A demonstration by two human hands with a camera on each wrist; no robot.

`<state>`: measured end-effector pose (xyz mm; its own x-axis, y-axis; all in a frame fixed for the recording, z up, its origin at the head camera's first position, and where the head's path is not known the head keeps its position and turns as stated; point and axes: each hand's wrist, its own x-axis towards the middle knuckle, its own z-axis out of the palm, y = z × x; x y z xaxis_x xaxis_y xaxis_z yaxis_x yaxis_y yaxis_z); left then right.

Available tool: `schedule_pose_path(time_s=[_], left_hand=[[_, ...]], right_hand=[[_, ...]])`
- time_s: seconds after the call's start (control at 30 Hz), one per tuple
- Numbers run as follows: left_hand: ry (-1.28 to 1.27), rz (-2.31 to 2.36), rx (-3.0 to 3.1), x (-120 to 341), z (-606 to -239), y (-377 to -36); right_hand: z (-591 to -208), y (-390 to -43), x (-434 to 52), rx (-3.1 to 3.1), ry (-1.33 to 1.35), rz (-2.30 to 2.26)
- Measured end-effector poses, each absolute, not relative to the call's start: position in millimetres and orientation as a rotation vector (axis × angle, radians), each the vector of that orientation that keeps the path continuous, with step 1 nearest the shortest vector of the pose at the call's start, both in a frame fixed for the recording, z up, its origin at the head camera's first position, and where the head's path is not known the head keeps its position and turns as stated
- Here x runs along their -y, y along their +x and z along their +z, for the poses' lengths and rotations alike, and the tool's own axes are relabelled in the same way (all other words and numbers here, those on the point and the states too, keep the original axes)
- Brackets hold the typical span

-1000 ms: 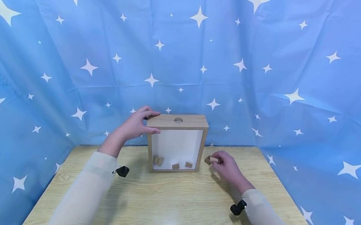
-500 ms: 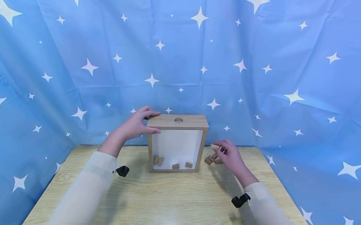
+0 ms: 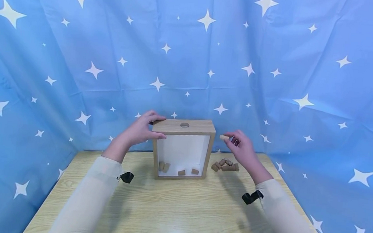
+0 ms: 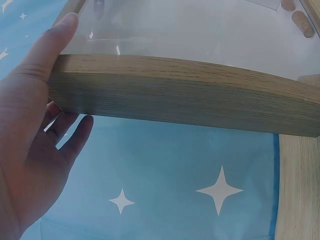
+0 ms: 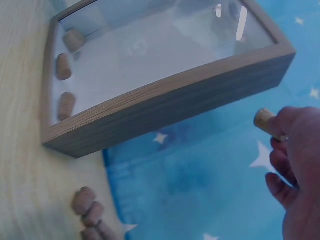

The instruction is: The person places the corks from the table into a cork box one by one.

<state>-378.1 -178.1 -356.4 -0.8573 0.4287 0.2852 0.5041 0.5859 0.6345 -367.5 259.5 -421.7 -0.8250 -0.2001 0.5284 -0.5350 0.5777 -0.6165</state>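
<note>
The right hand (image 3: pixel 241 147) pinches a cork (image 3: pixel 224 137) in its grip, raised beside the box (image 3: pixel 182 149), just below its top edge. The left hand (image 3: pixel 141 129) clasps the box's top corner. Carrying step, likely; next the cork needs lining up end-first over the hole (image 3: pixel 184 124).

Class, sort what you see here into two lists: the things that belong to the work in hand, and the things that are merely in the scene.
In the work:
- wooden box, hole in its top, gripped by the left hand
- cork, pinched by the right hand
- loose corks on the table
- corks inside the box

Merely there:
- table
- starred blue cloth
</note>
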Motion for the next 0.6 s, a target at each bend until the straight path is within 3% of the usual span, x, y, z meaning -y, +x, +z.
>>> schedule_pose_path(time_s=[0.6], left_hand=[[-0.796, -1.137, 2.690, 176, -356, -376]], right_hand=[[-377, -371, -251, 2.332, 0.627, 1.086]])
